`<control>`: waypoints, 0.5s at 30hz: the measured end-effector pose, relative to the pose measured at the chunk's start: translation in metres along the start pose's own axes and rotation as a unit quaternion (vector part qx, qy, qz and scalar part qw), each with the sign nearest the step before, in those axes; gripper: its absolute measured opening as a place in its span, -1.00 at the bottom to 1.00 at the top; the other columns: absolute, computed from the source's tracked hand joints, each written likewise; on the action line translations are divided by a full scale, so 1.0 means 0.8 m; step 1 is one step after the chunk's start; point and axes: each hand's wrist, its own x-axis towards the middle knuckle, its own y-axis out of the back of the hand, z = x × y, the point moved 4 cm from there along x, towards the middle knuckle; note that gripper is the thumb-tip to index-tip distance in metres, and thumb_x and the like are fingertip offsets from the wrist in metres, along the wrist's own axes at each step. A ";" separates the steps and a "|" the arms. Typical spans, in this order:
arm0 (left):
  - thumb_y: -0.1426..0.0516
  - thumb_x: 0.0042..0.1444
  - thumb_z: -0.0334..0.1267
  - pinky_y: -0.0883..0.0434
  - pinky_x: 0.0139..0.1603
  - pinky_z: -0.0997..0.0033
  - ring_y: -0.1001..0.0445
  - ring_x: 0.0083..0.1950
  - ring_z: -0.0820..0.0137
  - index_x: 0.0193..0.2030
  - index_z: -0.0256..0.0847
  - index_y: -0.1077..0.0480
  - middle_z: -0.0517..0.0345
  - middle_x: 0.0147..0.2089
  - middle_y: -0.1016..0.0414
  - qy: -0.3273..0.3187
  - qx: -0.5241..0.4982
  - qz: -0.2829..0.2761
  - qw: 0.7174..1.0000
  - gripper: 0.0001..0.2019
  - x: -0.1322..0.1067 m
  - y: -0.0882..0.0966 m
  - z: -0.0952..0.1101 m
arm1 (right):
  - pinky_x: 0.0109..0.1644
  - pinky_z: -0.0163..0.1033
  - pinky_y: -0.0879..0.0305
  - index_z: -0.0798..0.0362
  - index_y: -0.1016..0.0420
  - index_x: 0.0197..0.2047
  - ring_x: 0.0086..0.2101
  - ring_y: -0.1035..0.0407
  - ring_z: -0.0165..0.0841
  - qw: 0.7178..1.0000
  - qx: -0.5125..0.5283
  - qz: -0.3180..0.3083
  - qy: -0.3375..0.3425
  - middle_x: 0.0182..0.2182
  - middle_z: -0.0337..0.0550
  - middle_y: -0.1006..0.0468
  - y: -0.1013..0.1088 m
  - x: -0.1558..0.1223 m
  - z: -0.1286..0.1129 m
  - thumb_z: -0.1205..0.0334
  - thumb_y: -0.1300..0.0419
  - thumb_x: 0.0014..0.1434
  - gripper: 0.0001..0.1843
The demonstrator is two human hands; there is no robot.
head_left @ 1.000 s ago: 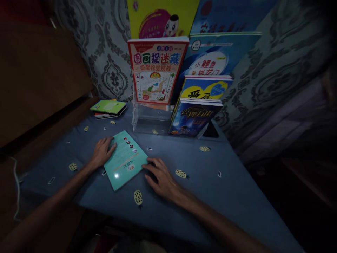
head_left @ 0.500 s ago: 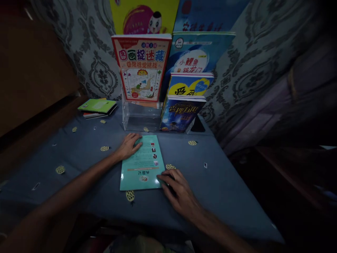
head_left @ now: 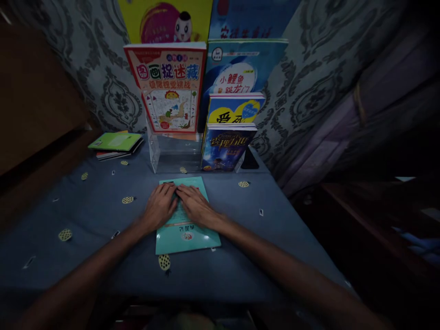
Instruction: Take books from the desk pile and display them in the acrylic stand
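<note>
A thin teal booklet lies flat on the blue tablecloth in front of me. Both my hands rest on its upper half, side by side and touching. My left hand lies flat with its fingers stretched toward the far edge. My right hand lies flat beside it, fingers pointing up and left. Neither hand holds anything. Just beyond the booklet stands a clear plastic book stand.
A red-bordered picture book and blue books stand in the stand against the patterned wall. Taller blue and yellow books lean behind. A small stack with a green cover lies at the back left. The table edge drops off at right.
The booklet has turned from slanted to square in front of me. My right hand moved from the booklet's right edge onto its top, next to my left hand. The view shifted right.
</note>
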 end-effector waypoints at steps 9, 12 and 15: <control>0.09 0.39 -0.16 -0.25 0.40 -0.06 -0.27 0.39 0.03 0.26 -0.36 -0.30 -0.24 0.32 -0.38 0.020 0.007 -0.028 0.999 -0.56 0.000 -0.009 -0.010 | 0.47 0.21 0.03 0.15 -0.32 0.35 0.39 -0.10 -0.15 0.996 -0.007 0.023 -0.085 0.35 0.16 -0.31 0.026 0.000 0.072 0.22 0.07 0.43 -0.50; 0.12 0.39 -0.13 -0.22 0.42 -0.09 -0.26 0.41 0.03 0.29 -0.34 -0.29 -0.22 0.34 -0.36 0.021 0.013 -0.045 0.999 -0.53 0.000 -0.010 -0.011 | 0.47 0.21 0.04 0.14 -0.31 0.36 0.39 -0.09 -0.15 0.994 0.019 0.032 -0.101 0.36 0.13 -0.29 0.034 -0.014 0.081 0.21 0.04 0.42 -0.49; 0.14 0.40 -0.10 -0.17 0.45 -0.11 -0.21 0.45 0.04 0.33 -0.33 -0.26 -0.19 0.39 -0.32 0.023 0.022 -0.064 0.997 -0.50 0.001 -0.012 -0.014 | 0.46 0.22 0.01 0.08 -0.34 0.35 0.38 -0.12 -0.15 0.993 0.048 0.035 -0.101 0.36 0.06 -0.30 0.039 -0.018 0.086 0.20 0.03 0.42 -0.51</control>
